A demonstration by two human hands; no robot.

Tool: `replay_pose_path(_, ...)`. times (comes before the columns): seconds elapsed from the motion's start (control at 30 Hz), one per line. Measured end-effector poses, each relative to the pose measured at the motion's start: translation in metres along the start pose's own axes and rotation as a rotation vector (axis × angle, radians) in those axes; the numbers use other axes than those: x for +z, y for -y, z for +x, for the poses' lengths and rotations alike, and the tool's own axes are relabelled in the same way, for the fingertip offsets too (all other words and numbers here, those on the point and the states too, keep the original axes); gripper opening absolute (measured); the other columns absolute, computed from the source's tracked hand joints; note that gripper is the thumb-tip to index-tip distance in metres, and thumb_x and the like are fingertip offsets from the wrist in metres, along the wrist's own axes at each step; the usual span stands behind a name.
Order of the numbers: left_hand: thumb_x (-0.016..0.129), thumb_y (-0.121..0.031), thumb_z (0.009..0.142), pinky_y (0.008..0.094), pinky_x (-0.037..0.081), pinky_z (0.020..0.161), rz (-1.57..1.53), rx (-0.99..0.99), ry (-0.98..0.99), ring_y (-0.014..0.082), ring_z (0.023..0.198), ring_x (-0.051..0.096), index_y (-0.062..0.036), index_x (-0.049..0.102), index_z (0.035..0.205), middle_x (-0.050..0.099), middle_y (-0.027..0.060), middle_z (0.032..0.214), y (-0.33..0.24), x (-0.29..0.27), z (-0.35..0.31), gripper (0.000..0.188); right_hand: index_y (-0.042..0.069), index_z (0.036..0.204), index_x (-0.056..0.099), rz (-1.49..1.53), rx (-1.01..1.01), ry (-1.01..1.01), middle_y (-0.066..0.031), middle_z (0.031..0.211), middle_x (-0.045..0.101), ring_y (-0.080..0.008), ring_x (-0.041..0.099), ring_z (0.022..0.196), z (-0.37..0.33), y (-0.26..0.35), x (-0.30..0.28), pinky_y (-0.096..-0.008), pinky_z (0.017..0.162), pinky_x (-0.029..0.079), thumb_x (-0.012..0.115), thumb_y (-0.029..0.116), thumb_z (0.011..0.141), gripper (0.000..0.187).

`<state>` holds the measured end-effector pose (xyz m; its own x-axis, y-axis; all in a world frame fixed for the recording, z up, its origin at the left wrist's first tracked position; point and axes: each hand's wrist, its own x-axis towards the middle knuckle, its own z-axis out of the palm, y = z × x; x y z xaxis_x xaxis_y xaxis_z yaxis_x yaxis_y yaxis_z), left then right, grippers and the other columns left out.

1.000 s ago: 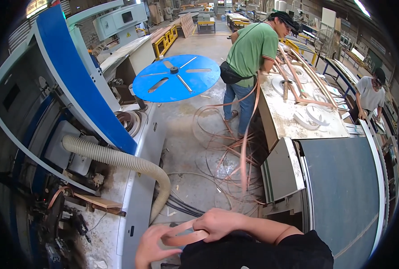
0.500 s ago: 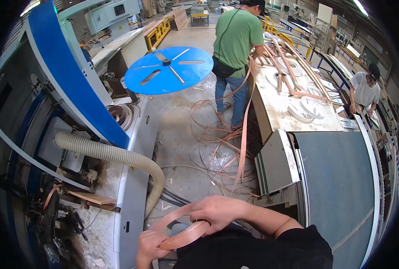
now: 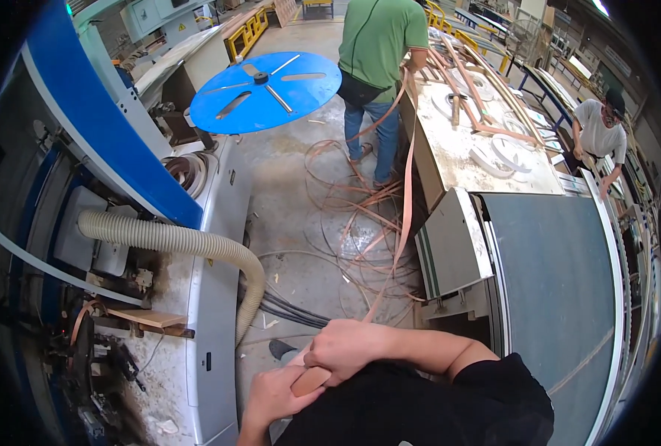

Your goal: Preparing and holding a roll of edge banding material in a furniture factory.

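Close to my body, a coil of pinkish-brown edge banding (image 3: 312, 380) is gripped between my two hands. My left hand (image 3: 272, 394) is closed around its lower left side. Over the upper right side, my right hand (image 3: 347, 348) has its fingers wrapped round the band. Most of the coil is hidden by my hands. Beyond my right hand a long strip of the same banding (image 3: 407, 193) stretches up toward a person in a green shirt (image 3: 384, 44), whose hands are at the far worktable.
Loose loops of banding (image 3: 352, 215) lie on the floor ahead. To the left stand a machine with a ribbed hose (image 3: 174, 239) and a blue slotted disc (image 3: 300, 82). A dark conveyor belt (image 3: 553, 275) and a cluttered worktable (image 3: 449, 160) line the right; another person (image 3: 598, 126) stands beyond.
My hands have come closer together on the coil, and its open ring no longer shows. The view has shifted, so the surroundings sit higher. The person at far right has moved an arm outward.
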<state>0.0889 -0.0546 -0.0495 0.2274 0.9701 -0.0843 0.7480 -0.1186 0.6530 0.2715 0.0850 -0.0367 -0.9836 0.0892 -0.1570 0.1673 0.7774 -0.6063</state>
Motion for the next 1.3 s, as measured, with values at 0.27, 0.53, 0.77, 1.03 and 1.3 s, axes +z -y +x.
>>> replay_pose_path(0.27,0.085,-0.028,0.069,0.0357,0.054,0.063,-0.047,0.033,-0.005,0.0303,0.071,0.069,-0.0089,0.073,0.086,0.071,0.0102,0.079,0.023,-0.019,-0.025,0.028,0.006,0.096,0.062,0.106,-0.073,-0.081,-0.0127,0.091,0.064,-0.0374,0.064,0.088,-0.015,-0.015,0.008,-0.0474,0.074,0.052,0.074,0.024,0.072,0.033)
replay_pose_path(0.53,0.085,-0.026,0.066,0.0382,0.054,0.063,-0.093,0.065,0.022,0.0303,0.071,0.069,-0.0101,0.071,0.088,0.07,0.0088,0.077,0.036,-0.033,-0.041,0.03,0.005,0.091,0.058,0.336,-0.206,-0.231,-0.014,0.086,0.065,-0.0392,0.064,0.083,-0.002,-0.008,0.027,-0.0496,0.069,0.05,0.069,0.018,0.071,0.026)
replay_pose_path(0.77,0.084,-0.021,0.069,0.0398,0.052,0.068,0.081,-0.028,-0.145,0.0334,0.076,0.064,-0.0065,0.067,0.104,0.066,0.011,0.086,-0.021,-0.011,-0.015,0.041,0.006,0.09,0.056,0.116,-0.095,-0.203,-0.0141,0.075,0.065,-0.0372,0.066,0.074,0.0,0.006,0.023,-0.0476,0.063,0.051,0.069,0.024,0.078,0.026)
replay_pose_path(1.03,0.081,-0.024,0.069,0.0423,0.051,0.065,0.139,0.123,-0.218,0.0322,0.072,0.064,-0.0088,0.066,0.094,0.064,0.0079,0.079,0.006,-0.001,-0.03,0.033,0.005,0.094,0.058,0.148,-0.103,-0.233,-0.0138,0.087,0.067,-0.0383,0.067,0.081,-0.017,-0.003,0.024,-0.0497,0.067,0.053,0.071,0.022,0.074,0.029)
replay_pose_path(1.3,0.083,-0.017,0.067,0.0422,0.05,0.072,-0.019,0.05,-0.055,0.0331,0.081,0.065,-0.0066,0.066,0.091,0.068,0.0091,0.086,0.027,-0.031,-0.047,0.031,0.004,0.082,0.059,0.187,-0.161,-0.315,-0.0142,0.083,0.065,-0.0374,0.065,0.082,-0.012,-0.008,0.044,-0.0498,0.071,0.052,0.071,0.019,0.07,0.023)
